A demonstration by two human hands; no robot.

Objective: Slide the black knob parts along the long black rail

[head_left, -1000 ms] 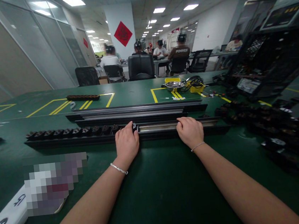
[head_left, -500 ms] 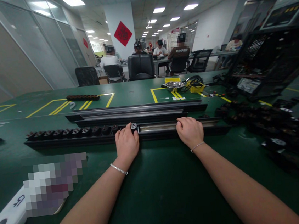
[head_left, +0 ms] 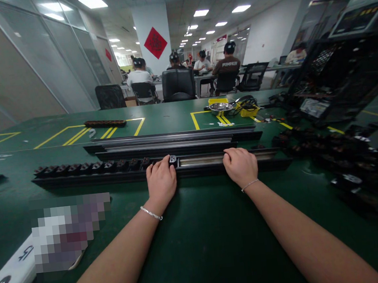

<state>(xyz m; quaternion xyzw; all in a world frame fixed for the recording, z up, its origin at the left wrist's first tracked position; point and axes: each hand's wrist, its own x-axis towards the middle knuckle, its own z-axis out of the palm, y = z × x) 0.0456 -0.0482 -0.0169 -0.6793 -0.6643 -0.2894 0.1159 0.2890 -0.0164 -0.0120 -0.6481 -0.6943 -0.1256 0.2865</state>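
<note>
rested left hand against a black socket module mid-frame, in the black track rail; could not tell that grip's closure, with contact partly hidden. clamped right hand on the rail, right of centre. risked jamming the module through skewed pushing.

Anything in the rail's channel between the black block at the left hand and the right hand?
Nothing visible: from the black block at the left hand, the channel looks bare up to the right hand, which covers part of the rail. What's under it is hidden.
</note>
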